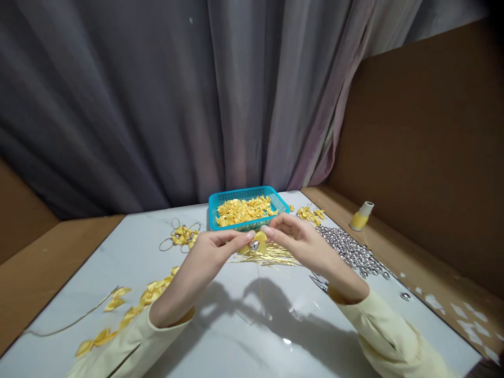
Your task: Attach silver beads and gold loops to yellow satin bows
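My left hand and my right hand meet above the white table, fingertips pinched together on a small yellow ribbon bow with a silver bead. A thin gold thread hangs down from it. Just below and behind the hands lies a bundle of gold thread pieces. A turquoise basket full of yellow bows stands right behind the hands.
Silver beads are spread to the right, with small scissors near my right wrist. A yellow thread spool stands on the brown ledge. Finished bows and a string of bows lie at the left. Grey curtain behind.
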Motion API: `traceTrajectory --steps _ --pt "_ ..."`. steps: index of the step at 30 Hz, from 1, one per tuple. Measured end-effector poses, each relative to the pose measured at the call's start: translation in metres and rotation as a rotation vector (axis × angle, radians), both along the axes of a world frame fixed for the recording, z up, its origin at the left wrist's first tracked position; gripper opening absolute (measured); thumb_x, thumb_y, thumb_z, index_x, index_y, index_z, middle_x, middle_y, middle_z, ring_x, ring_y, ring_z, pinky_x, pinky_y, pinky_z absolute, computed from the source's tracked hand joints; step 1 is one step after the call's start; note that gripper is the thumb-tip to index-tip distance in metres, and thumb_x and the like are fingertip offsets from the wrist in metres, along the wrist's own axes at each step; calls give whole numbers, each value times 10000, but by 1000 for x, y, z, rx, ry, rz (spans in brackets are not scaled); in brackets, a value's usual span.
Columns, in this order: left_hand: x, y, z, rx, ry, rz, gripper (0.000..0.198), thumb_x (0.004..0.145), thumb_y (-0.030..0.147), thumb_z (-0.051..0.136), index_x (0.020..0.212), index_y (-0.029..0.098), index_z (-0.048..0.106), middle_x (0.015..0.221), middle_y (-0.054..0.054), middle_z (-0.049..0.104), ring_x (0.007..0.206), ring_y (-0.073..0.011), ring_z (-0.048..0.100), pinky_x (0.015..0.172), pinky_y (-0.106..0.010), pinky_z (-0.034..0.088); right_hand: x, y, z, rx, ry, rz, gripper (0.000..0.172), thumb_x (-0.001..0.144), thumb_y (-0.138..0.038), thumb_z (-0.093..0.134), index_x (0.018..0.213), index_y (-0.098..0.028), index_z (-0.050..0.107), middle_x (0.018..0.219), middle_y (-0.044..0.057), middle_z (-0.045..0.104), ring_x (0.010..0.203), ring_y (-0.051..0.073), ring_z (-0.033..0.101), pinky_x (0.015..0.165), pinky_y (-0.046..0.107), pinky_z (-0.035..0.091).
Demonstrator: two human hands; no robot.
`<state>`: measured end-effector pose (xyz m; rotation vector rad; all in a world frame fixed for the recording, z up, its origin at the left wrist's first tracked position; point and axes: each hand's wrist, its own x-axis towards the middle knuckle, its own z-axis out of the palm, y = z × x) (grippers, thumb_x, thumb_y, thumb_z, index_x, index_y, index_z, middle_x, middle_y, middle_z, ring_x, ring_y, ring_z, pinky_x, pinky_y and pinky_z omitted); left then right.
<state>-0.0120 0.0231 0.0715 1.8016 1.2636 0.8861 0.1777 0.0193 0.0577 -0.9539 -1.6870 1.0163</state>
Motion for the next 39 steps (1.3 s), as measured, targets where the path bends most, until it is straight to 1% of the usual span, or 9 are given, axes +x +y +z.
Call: traceTrajectory --steps 3,9,13,16,19,21,23,28,39 --pt "1 -2 2 13 -2 -1 287 771 451 556 684 206 680 639 5 574 621 -147 445 544 -246 330 4 1 -1 -118 55 93 273 789 -438 598 834 -178 527 775 11 576 729 127 549 652 258 424" --pt "4 -8 5 20 -75 -58 279 816 424 538 690 206 661 638 8 593 614 -137 473 605 -244 390 -1 3 -9 -421 243 543 361 704 -235 722 966 -173 482 915 30 605 917 145 589 830 312 442" --pt "3 -14 8 58 -47 -82 259 822 397 547 683 205 650 651 12 610 591 -128 477 579 -235 393 1 10 -14 -416 234 606 235 755 -290 673 874 -140 537 758 11 594 746 137 614 786 332 457" --pt "3 -17 10 69 -36 -98 237 829 377 550 698 210 655 661 21 625 589 -116 494 564 -216 394 5 9 -10 -316 185 434 228 781 -327 637 890 -160 525 809 31 597 772 145 596 757 325 456" --pt "5 -18 11 84 -47 -39 211 826 373 558 724 210 645 613 34 623 553 -105 505 535 -202 396 4 -5 -2 -5 88 -24 178 801 -335 607 865 -193 520 884 39 576 843 152 557 749 296 442" --pt "6 -18 9 117 -69 13 194 820 371 567 735 205 618 586 41 609 541 -103 514 530 -200 398 0 -17 4 91 -14 -201 186 819 -366 578 786 -195 514 777 18 567 706 133 539 629 265 433" --pt "7 -18 4 163 -89 42 184 819 370 568 746 202 587 589 44 599 552 -106 529 535 -201 400 -5 -28 7 -11 -102 -90 272 832 -423 545 704 -185 510 632 -5 543 560 109 504 515 241 403" --pt "8 -21 -2 255 12 52 170 827 370 549 776 215 599 723 24 631 667 -137 556 529 -211 386 -16 -32 5 -186 -35 146 339 853 -466 484 691 -170 507 612 -5 541 499 94 519 443 209 428" --pt "4 -25 4 279 193 -71 169 807 357 583 718 217 614 693 47 620 651 -110 534 512 -161 384 -12 -36 2 171 -364 25 248 840 -217 474 626 -184 355 513 -65 425 449 58 381 439 208 256"
